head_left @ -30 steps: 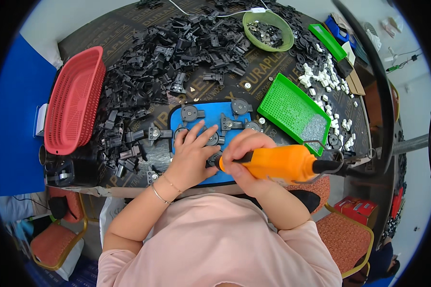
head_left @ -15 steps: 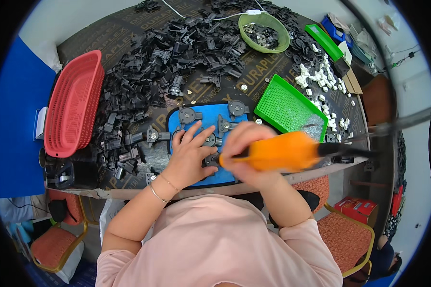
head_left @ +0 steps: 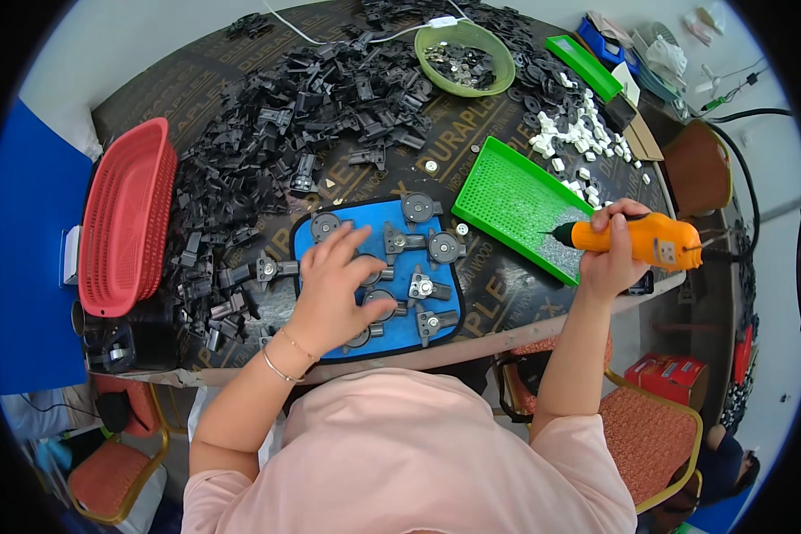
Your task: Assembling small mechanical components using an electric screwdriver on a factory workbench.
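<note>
From the head camera, the left hand (head_left: 338, 289) lies spread over a blue jig plate (head_left: 307, 236) near the front edge of the round table (head_left: 507, 298). Its fingers are open and splayed, pressing on or just touching the dark round assemblies (head_left: 418, 209) seated in the plate; it grips nothing that can be made out. The right hand (head_left: 610, 258) is lifted off to the right, closed around an orange electric screwdriver (head_left: 641, 240). The bit points left and hangs over the near corner of a green perforated tray (head_left: 507, 191), well apart from the jig.

About eight or nine assemblies sit in the plate, each showing a pale metal centre. Whether every one has its screw driven home is hard to judge at this size, so the batch looks loaded and probably partly or wholly fastened. One more assembly (head_left: 267, 267) lies just left of the plate, on the table.

Much remains, judging by the stock. A big heap of loose black plastic parts (head_left: 276, 116) covers the far left of the table, running down beside a red basket (head_left: 125, 218), which looks empty from here. A green bowl (head_left: 465, 58) at the far edge holds small metal pieces, and white plastic bits (head_left: 578, 133) are scattered at the far right beside a second green tray (head_left: 583, 67).
</note>
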The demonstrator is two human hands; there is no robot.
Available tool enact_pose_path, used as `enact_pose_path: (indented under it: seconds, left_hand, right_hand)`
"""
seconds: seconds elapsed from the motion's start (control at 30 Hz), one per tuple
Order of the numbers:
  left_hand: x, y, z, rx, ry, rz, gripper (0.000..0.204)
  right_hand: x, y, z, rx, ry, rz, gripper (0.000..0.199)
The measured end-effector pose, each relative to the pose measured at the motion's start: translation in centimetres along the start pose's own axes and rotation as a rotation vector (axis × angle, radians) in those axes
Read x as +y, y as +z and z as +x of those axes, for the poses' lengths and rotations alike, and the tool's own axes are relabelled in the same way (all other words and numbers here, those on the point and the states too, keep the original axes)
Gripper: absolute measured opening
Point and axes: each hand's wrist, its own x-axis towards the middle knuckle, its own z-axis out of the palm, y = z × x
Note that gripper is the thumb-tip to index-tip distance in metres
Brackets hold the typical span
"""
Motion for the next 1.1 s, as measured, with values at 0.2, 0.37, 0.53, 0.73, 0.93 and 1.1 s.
enact_pose_path:
  seconds: [0.2,0.37,0.53,0.73,0.93,1.1]
  left_hand:
    - [0.8,1.3,4.5,0.025,0.035,0.067,0.039]
    - [1.0,1.7,5.6,0.017,0.053,0.055,0.041]
    - [-0.4,-0.8,2.2,-0.002,-0.054,0.015,0.041]
    - [-0.3,-2.0,-2.0,-0.023,-0.172,0.003,0.041]
    - [-0.4,-2.5,-4.8,0.008,-0.206,-0.015,0.044]
    - [0.0,-3.0,-5.8,0.007,-0.22,-0.022,0.047]
  right_hand:
    - [1.7,-1.1,0.6,0.036,0.014,0.002,0.019]
    - [2.1,-1.2,0.5,0.039,0.026,-0.042,0.02]
    - [2.7,-1.1,0.8,0.012,0.029,-0.054,0.021]
    - [3.5,-1.1,0.6,0.024,0.046,-0.011,0.021]
    - [3.9,-0.9,0.3,-0.01,0.065,-0.022,0.022]
    - [4.1,-0.6,0.3,-0.018,0.074,0.019,0.019]
